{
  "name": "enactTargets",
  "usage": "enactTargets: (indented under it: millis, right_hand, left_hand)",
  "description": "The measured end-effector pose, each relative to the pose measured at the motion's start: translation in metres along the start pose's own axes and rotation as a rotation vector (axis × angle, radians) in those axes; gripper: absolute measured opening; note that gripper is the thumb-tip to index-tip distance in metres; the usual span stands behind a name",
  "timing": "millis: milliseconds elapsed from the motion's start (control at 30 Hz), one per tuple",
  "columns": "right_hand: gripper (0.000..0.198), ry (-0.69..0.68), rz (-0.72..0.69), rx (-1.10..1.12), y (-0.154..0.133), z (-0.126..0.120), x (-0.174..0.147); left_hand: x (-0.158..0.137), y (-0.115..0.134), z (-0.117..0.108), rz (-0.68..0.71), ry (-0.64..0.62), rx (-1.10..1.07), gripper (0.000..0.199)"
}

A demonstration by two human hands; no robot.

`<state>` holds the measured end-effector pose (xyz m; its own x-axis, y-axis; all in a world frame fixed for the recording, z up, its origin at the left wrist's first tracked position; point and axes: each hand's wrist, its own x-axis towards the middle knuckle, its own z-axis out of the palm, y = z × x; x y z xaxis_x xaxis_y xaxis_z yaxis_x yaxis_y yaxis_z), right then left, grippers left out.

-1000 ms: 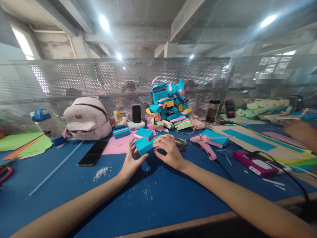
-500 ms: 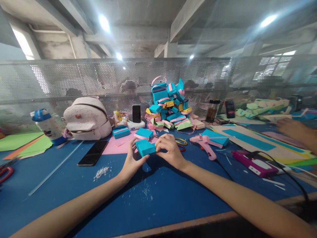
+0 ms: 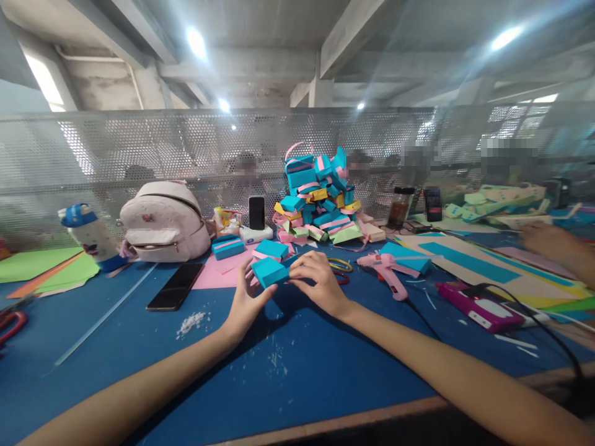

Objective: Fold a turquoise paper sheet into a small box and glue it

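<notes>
A small blue paper box (image 3: 269, 272) is held above the table, tilted, between thumb and fingers of my left hand (image 3: 245, 298). At the box's right end, the fingers of my right hand (image 3: 320, 279) are pinched together on its edge; the fingertips partly hide what they grip there. Just behind it lies another blue paper box with a pink strip (image 3: 272, 249), and a similar banded box (image 3: 227, 246) is to its left. Pink paper (image 3: 211, 272) lies beneath them. Yellow-handled scissors (image 3: 341, 265) lie behind my right hand.
A pink glue gun (image 3: 388, 272) with a cord lies at right, near a magenta power bank (image 3: 478, 308). Behind stands a tall pile of paper boxes (image 3: 316, 198). A phone (image 3: 175, 287), backpack (image 3: 162, 223) and bottle (image 3: 93, 238) are left. Another person's hand (image 3: 543, 244) is far right.
The box has shifted slightly left and tilted, showing more of its top. My right fingertips have drawn a little away from the box's body, staying at its right end.
</notes>
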<state>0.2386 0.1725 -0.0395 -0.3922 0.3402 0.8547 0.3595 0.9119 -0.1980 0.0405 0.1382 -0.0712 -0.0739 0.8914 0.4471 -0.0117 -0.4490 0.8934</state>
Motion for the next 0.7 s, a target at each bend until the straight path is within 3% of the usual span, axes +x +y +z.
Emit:
enactTargets:
  millis: [700]
  right_hand:
    - [0.007,0.054,-0.001,0.004,-0.0059,-0.0054,0.0007]
  left_hand:
    - [-0.0023,0.0046,-0.0024,0.002,0.007,0.068,0.073]
